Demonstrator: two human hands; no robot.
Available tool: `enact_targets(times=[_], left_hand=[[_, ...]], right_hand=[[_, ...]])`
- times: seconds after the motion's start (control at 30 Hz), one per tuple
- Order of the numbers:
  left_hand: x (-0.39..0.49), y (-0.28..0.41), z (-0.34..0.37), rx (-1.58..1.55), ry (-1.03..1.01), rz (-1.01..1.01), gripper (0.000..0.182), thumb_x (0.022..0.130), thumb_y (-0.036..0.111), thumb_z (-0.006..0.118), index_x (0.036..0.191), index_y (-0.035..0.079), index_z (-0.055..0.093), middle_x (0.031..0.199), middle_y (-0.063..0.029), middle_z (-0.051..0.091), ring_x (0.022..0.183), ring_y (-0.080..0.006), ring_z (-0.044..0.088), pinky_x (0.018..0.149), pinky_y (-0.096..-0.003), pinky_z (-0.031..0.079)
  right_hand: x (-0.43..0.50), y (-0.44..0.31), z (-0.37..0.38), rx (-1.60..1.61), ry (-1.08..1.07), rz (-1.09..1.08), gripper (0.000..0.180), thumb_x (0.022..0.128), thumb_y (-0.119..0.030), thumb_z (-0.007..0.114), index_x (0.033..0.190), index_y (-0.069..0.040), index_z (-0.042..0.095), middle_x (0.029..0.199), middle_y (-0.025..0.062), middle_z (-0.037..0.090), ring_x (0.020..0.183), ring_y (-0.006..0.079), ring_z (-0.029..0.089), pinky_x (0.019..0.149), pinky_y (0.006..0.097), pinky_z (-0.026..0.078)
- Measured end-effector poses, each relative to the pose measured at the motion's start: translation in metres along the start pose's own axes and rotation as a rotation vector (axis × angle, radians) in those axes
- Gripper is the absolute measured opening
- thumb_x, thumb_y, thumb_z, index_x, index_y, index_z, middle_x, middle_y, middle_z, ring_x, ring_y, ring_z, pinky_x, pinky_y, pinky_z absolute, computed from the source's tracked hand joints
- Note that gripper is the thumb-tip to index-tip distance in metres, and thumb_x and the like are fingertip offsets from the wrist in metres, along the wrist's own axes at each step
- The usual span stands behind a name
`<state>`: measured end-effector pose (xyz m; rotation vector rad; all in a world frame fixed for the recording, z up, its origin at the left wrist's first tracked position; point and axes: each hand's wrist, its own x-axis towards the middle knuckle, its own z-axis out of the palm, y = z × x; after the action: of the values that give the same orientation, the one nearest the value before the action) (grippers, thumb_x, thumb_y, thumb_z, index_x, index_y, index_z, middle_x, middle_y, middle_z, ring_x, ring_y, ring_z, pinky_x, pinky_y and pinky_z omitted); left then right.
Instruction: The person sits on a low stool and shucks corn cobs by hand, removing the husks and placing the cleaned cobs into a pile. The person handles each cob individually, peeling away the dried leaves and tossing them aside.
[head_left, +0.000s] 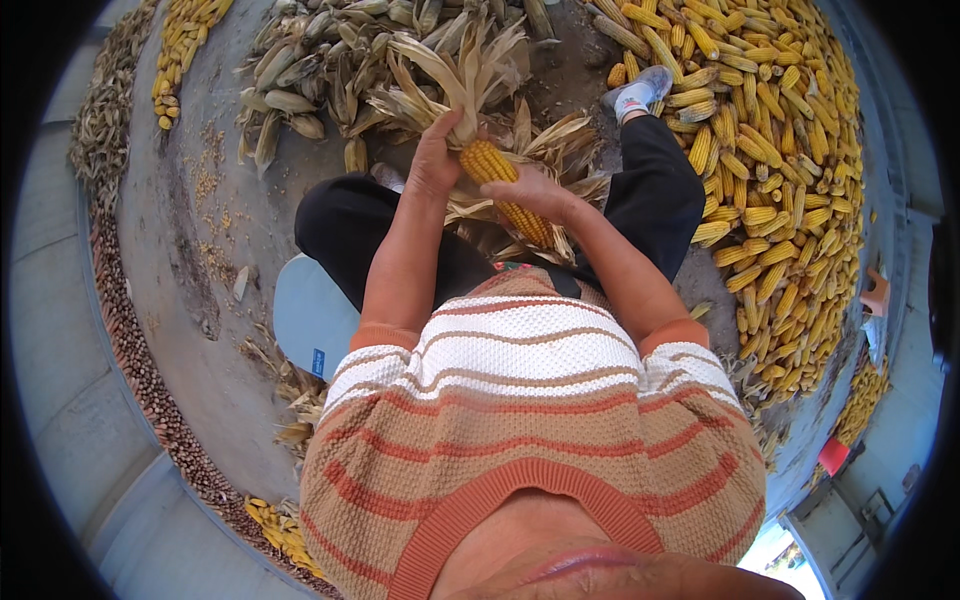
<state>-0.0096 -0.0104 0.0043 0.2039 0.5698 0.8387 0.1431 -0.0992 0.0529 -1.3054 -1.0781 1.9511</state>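
Observation:
A yellow ear of corn (489, 162) is held between my hands, above my lap. Its kernels are bare along most of its length, and dry pale husk leaves (469, 71) fan out from its far end. My left hand (441, 150) grips the far end where the husk joins the ear. Lower down, my right hand (531, 191) is wrapped round the ear, its thumb across the kernels. More husk hangs around the near tip, by my right wrist. Loose dry husks (570, 142) lie between my legs.
Unhusked ears (315, 67) are heaped ahead and to the left. On the right a large pile of husked yellow corn (780, 150) reaches my right foot (637, 91). I sit on a pale blue stool (307, 315). Loose kernels (210, 180) are scattered on the floor at left.

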Motion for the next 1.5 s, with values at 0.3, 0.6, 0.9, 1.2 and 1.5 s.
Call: enact_targets(times=[0.3,0.6,0.9,1.2,1.5], left_hand=[[-0.002,-0.005,0.003,-0.007,0.154,0.094,0.023,0.085,0.022,0.054,0.099,0.004,0.055,0.083,-0.0093,0.06,0.062,-0.0208,0.057,0.064,-0.0378,0.05],[-0.002,0.003,0.007,0.011,0.32,0.23,0.022,0.083,0.022,0.057,0.097,0.005,0.055,0.077,-0.0078,0.058,0.059,-0.0207,0.055,0.058,-0.0369,0.05],[-0.005,0.012,0.013,-0.01,0.383,0.314,0.018,0.083,0.018,0.057,0.094,0.004,0.053,0.075,-0.0071,0.055,0.057,-0.0204,0.053,0.052,-0.0337,0.049],[0.011,0.043,0.008,-0.291,0.236,0.453,0.019,0.09,0.025,0.047,0.09,0.005,0.049,0.07,-0.0051,0.049,0.061,-0.0191,0.051,0.056,-0.0343,0.045],[0.004,0.035,-0.003,-0.284,0.292,0.354,0.02,0.089,0.029,0.049,0.095,0.01,0.052,0.076,-0.0018,0.052,0.063,-0.0186,0.052,0.056,-0.0342,0.045]], right_hand=[[0.007,0.012,0.003,0.027,-0.016,0.121,0.044,0.078,-0.032,0.062,0.109,-0.004,0.048,0.081,0.0049,0.054,0.062,0.0127,0.055,0.054,0.0264,0.048],[0.016,0.018,0.027,0.212,0.07,0.043,0.045,0.077,-0.033,0.063,0.108,-0.003,0.049,0.077,0.0055,0.055,0.057,0.0133,0.055,0.052,0.0251,0.048],[0.025,0.025,0.04,0.306,0.122,-0.053,0.044,0.078,-0.036,0.062,0.105,-0.003,0.049,0.077,0.005,0.054,0.058,0.0129,0.055,0.052,0.0248,0.049],[0.039,0.037,0.051,0.554,0.273,-0.03,0.046,0.079,-0.046,0.061,0.103,-0.009,0.049,0.08,0.005,0.057,0.063,0.0141,0.057,0.057,0.027,0.05],[0.04,0.053,0.024,0.581,0.292,-0.033,0.047,0.079,-0.048,0.061,0.102,-0.008,0.05,0.081,0.0063,0.059,0.066,0.0154,0.061,0.058,0.029,0.052]])
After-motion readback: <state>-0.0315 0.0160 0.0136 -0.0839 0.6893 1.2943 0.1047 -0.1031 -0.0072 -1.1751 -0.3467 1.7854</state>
